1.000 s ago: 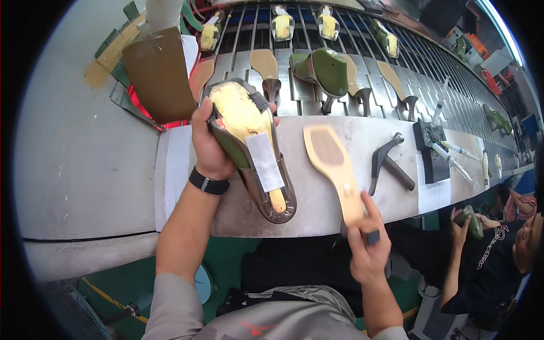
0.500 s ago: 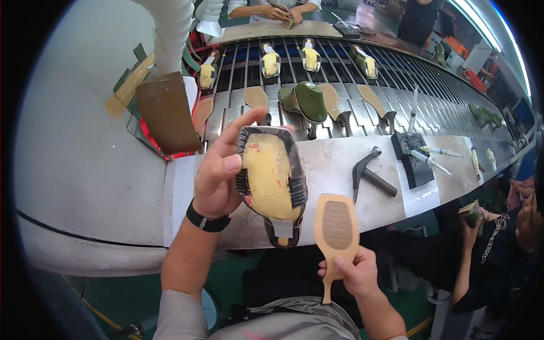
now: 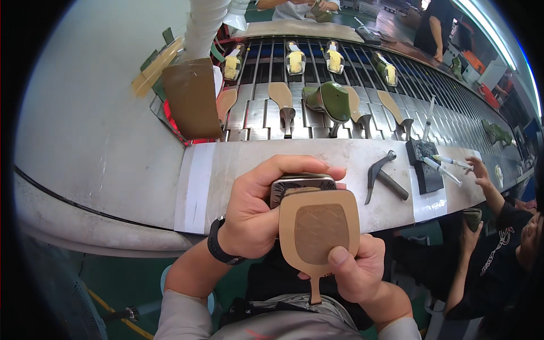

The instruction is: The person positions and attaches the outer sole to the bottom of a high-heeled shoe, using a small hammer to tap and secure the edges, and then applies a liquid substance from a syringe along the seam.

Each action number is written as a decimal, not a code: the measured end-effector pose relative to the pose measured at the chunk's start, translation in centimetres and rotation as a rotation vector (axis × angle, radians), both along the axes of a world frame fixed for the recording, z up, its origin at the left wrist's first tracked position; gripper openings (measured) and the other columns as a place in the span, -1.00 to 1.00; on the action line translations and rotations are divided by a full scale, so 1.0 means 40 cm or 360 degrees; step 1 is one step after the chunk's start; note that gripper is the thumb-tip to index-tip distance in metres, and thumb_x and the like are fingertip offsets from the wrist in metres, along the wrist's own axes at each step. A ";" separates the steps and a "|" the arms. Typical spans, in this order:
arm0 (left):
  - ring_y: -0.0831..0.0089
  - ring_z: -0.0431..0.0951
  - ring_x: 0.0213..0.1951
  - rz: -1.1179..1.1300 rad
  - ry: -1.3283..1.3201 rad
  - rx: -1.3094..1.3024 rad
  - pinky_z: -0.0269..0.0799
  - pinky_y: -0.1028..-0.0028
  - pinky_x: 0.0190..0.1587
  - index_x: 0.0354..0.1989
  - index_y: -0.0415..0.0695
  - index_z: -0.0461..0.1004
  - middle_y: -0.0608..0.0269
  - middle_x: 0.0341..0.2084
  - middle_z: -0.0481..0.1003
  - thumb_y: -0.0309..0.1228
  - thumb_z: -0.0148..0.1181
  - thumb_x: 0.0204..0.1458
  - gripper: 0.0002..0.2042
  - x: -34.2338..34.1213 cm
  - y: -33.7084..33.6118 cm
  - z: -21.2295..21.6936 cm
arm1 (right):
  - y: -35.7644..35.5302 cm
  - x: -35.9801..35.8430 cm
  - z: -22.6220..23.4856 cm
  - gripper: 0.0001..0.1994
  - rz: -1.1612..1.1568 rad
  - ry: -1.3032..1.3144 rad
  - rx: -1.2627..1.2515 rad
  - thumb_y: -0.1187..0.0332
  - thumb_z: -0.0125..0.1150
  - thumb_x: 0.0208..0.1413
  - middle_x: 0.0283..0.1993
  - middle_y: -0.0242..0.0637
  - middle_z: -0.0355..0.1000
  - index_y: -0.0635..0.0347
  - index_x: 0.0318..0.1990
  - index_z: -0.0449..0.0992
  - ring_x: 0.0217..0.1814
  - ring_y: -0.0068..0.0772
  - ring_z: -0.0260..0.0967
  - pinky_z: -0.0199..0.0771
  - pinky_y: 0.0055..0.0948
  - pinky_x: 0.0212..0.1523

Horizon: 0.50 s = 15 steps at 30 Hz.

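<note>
Left hand: the left hand (image 3: 255, 218) is curled around a shoe (image 3: 300, 182), fingers over its top edge, held above the near rim of the tabletop (image 3: 238, 164).
Right hand: the right hand (image 3: 354, 269) grips a tan sole (image 3: 318, 229), thumb pressed on its lower face, laying it flat against the shoe.
Hidden: the sole covers most of the shoe.
Count: one shoe, one sole in hand; one hammer (image 3: 385, 178) lies on the tabletop.

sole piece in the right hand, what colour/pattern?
Tan sole, with a darker brown diamond-textured patch in the middle. Head view shows it best.
</note>
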<state>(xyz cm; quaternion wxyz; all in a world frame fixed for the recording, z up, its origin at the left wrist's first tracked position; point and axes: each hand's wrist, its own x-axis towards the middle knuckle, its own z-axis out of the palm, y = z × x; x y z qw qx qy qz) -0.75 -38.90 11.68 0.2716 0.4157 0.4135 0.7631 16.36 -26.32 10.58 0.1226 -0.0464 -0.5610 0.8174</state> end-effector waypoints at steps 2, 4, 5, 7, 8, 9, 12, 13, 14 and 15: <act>-0.16 0.61 0.21 -0.0032 -0.0189 -0.0003 0.61 -0.02 0.23 0.27 -0.29 0.37 -0.50 0.19 0.48 -0.34 0.21 0.35 -0.59 0.008 -0.012 0.011 | -0.002 -0.006 -0.007 -0.75 -0.0009 -0.0008 0.0009 0.40 0.23 0.41 -0.31 -0.10 0.72 0.50 -0.14 0.67 -0.31 -0.44 0.70 0.73 -0.44 -0.29; -0.16 0.61 0.21 -0.0074 -0.0380 -0.0004 0.60 -0.03 0.23 0.25 -0.30 0.37 -0.50 0.19 0.48 -0.25 0.23 0.37 -0.56 0.012 -0.016 0.006 | -0.003 -0.001 -0.022 -0.72 -0.0045 0.0051 0.0248 0.39 0.26 0.40 -0.40 -0.18 0.69 0.46 -0.31 0.68 -0.40 -0.53 0.64 0.61 -0.53 -0.40; -0.16 0.61 0.21 -0.0136 -0.0383 0.0088 0.60 -0.04 0.23 0.25 -0.30 0.37 -0.50 0.20 0.48 -0.13 0.25 0.35 -0.49 0.012 -0.018 -0.002 | -0.005 0.003 -0.033 -0.72 -0.0041 0.0047 0.0247 0.39 0.26 0.40 -0.40 -0.18 0.69 0.46 -0.31 0.68 -0.40 -0.53 0.64 0.61 -0.53 -0.40; -0.16 0.62 0.20 -0.0199 -0.0388 0.0179 0.59 -0.05 0.23 0.24 -0.30 0.37 -0.50 0.20 0.47 0.00 0.27 0.33 -0.41 0.018 -0.022 -0.007 | -0.006 0.011 -0.050 -0.71 -0.0082 0.0093 0.0339 0.40 0.29 0.38 -0.53 -0.28 0.61 0.42 -0.40 0.67 -0.54 -0.63 0.49 0.42 -0.57 -0.53; -0.15 0.62 0.20 -0.0115 -0.0206 0.0113 0.59 -0.05 0.23 0.23 -0.30 0.36 -0.49 0.20 0.48 0.08 0.33 0.26 -0.33 0.024 -0.024 -0.008 | -0.004 0.008 -0.049 -0.71 -0.0082 0.0085 0.0336 0.40 0.29 0.38 -0.53 -0.28 0.61 0.42 -0.40 0.67 -0.54 -0.63 0.49 0.42 -0.57 -0.53; -0.15 0.62 0.19 -0.0033 -0.0023 0.0047 0.59 -0.05 0.23 0.23 -0.30 0.36 -0.48 0.19 0.48 0.16 0.38 0.19 -0.25 0.028 -0.026 -0.010 | -0.001 0.004 -0.045 -0.72 -0.0072 0.0165 0.0366 0.41 0.30 0.37 -0.58 -0.32 0.56 0.41 -0.41 0.66 -0.58 -0.65 0.42 0.36 -0.55 -0.57; -0.12 0.61 0.21 -0.0052 0.0020 0.0055 0.58 -0.04 0.24 0.23 -0.29 0.35 -0.48 0.19 0.48 0.08 0.50 0.09 -0.23 0.023 -0.025 -0.022 | -0.002 0.003 -0.038 -0.73 -0.0075 0.0239 0.0394 0.43 0.31 0.35 -0.64 -0.35 0.50 0.39 -0.43 0.66 -0.64 -0.68 0.34 0.27 -0.54 -0.62; -0.11 0.60 0.22 -0.0073 0.0096 0.0097 0.58 -0.03 0.24 0.23 -0.29 0.35 -0.48 0.19 0.48 0.02 0.51 0.09 -0.26 0.021 -0.025 -0.025 | -0.002 0.003 -0.036 -0.73 -0.0086 0.0237 0.0394 0.44 0.32 0.35 -0.66 -0.36 0.48 0.38 -0.43 0.66 -0.65 -0.68 0.33 0.25 -0.54 -0.63; -0.11 0.60 0.22 -0.0074 0.0093 0.0094 0.58 -0.03 0.24 0.23 -0.29 0.35 -0.48 0.19 0.48 0.02 0.51 0.09 -0.26 0.022 -0.025 -0.025 | -0.003 0.004 -0.037 -0.73 -0.0086 0.0234 0.0391 0.44 0.32 0.35 -0.66 -0.36 0.48 0.38 -0.43 0.66 -0.65 -0.68 0.33 0.25 -0.54 -0.63; -0.11 0.61 0.21 -0.0072 0.0118 0.0106 0.58 -0.03 0.24 0.24 -0.29 0.34 -0.48 0.19 0.48 -0.02 0.51 0.09 -0.27 0.024 -0.025 -0.026 | -0.003 0.005 -0.038 -0.73 -0.0089 0.0250 0.0387 0.44 0.32 0.34 -0.66 -0.36 0.48 0.38 -0.44 0.65 -0.65 -0.67 0.33 0.25 -0.54 -0.62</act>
